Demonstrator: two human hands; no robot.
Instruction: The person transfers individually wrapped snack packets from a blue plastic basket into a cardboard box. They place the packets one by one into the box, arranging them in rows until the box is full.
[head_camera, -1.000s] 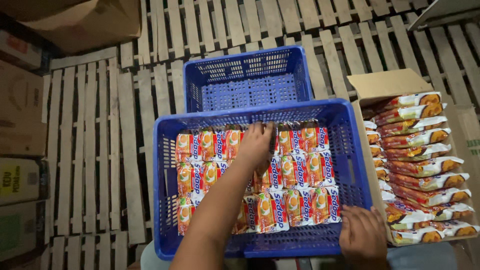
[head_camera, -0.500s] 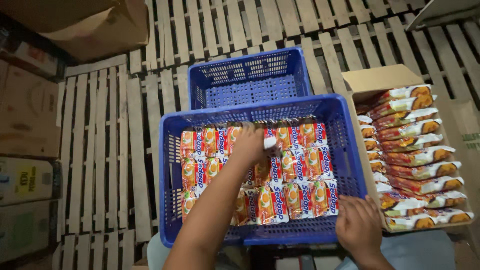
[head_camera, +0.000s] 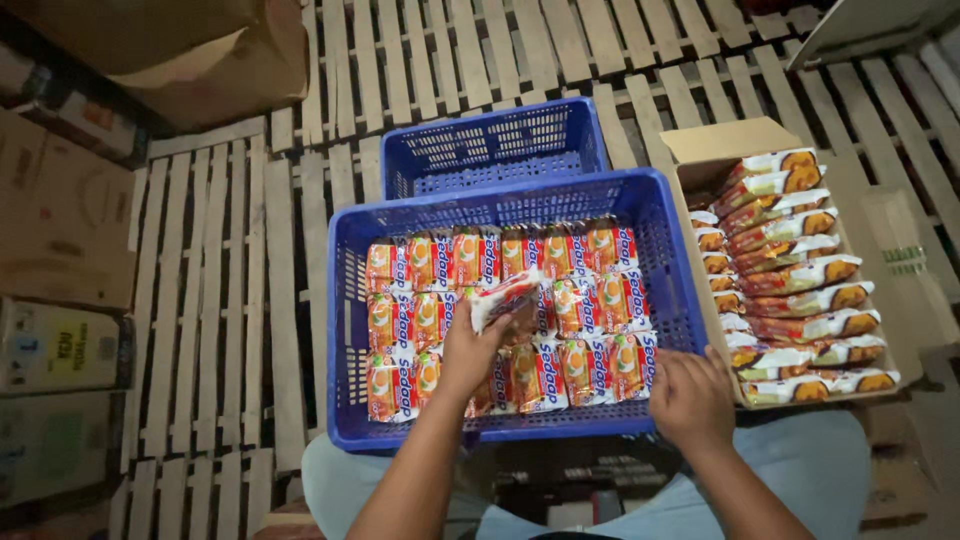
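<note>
A blue plastic crate (head_camera: 348, 300) rests on my lap, filled with rows of orange and red noodle packets (head_camera: 590, 300). My left hand (head_camera: 470, 352) is over the middle of the crate and grips one noodle packet (head_camera: 503, 297), lifted slightly above the rows. My right hand (head_camera: 690, 398) rests on the crate's near right corner, fingers curled over the rim, next to the open cardboard box.
An open cardboard box (head_camera: 700, 145) at the right holds stacked noodle packets (head_camera: 800, 270). A second, empty blue crate (head_camera: 490, 150) sits behind the first. Wooden slat pallets (head_camera: 230, 300) cover the floor. Cardboard cartons (head_camera: 60, 220) stand along the left and top left.
My left hand pulled back from the far row toward the crate's middle, now holding a packet. The view shifted so the crate and box sit higher and further left.
</note>
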